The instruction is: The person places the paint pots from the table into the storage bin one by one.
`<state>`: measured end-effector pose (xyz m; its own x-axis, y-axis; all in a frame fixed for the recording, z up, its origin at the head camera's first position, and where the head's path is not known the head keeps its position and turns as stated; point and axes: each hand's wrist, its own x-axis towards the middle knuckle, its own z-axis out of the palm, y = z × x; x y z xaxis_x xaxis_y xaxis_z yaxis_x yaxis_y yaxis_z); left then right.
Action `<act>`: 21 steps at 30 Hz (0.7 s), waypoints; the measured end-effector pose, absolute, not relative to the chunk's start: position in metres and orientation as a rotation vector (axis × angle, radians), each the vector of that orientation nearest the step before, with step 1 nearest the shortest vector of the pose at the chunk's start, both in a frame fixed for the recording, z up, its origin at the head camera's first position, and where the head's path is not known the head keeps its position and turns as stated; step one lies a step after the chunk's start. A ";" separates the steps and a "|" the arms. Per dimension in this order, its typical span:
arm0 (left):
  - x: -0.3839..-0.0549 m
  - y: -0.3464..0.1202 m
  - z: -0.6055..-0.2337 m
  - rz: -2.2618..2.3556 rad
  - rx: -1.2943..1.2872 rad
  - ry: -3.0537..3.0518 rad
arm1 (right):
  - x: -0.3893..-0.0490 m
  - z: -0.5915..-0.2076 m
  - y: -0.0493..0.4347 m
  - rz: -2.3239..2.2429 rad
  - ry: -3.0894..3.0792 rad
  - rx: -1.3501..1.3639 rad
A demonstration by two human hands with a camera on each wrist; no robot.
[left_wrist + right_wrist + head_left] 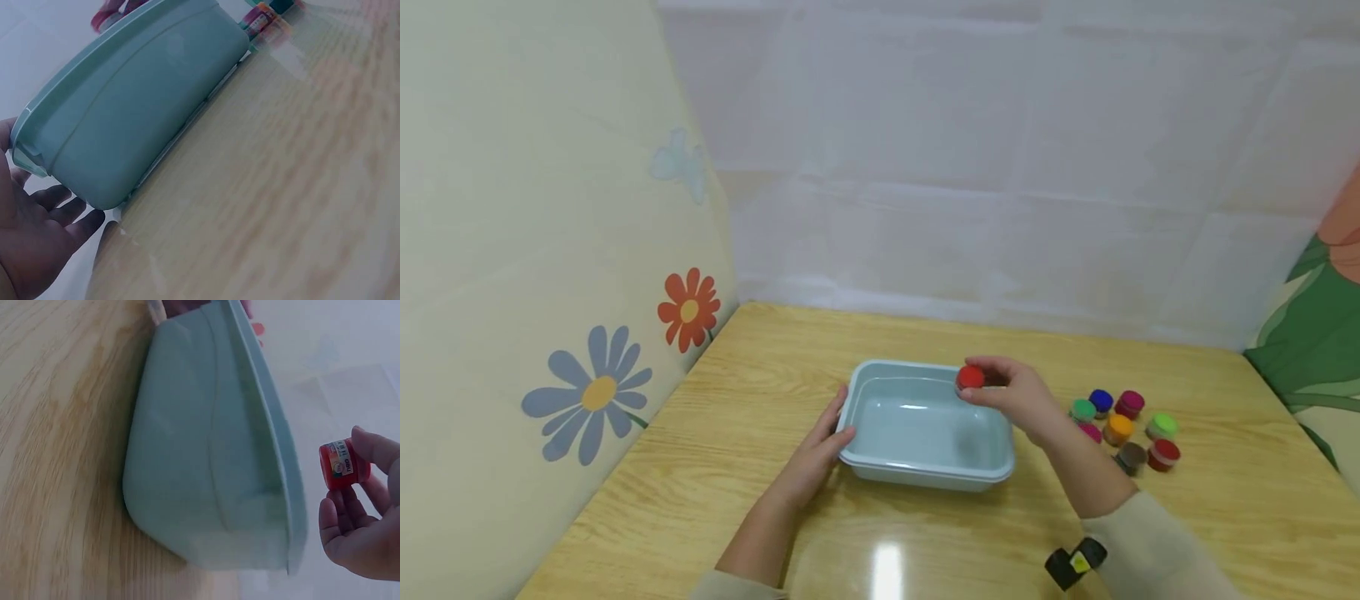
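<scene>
While right fingers [997,365] pinch one red jar [970,379], left fingers [85,227] grip one tub [925,476] near eight jars [1118,430]

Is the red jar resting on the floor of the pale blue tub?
No, the right wrist view shows the right hand holding the red jar up, clear of the pale blue tub.

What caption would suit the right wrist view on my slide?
A right hand holds a small red jar near a pale blue-green tub.
</scene>
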<state>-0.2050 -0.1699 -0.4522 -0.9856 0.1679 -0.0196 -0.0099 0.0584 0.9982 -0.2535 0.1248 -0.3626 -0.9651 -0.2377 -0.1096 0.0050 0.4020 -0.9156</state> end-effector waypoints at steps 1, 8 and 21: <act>-0.205 -0.170 -0.452 2.066 0.164 2.187 | -0.256 -0.363 0.119 -1.594 2.425 -0.207; -0.205 -0.169 -0.454 2.084 0.155 2.186 | -0.267 -0.372 0.082 -1.649 2.354 -0.261; -0.204 -0.170 -0.452 2.050 0.155 2.198 | -0.284 -0.383 0.026 -1.614 2.293 -0.163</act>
<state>-0.2038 -0.1702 -0.4525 -0.9861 0.1642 -0.0257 -0.0142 0.0708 0.9974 -0.2837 0.0259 -0.3827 -0.9386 -0.2797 -0.2019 0.0957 0.3513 -0.9314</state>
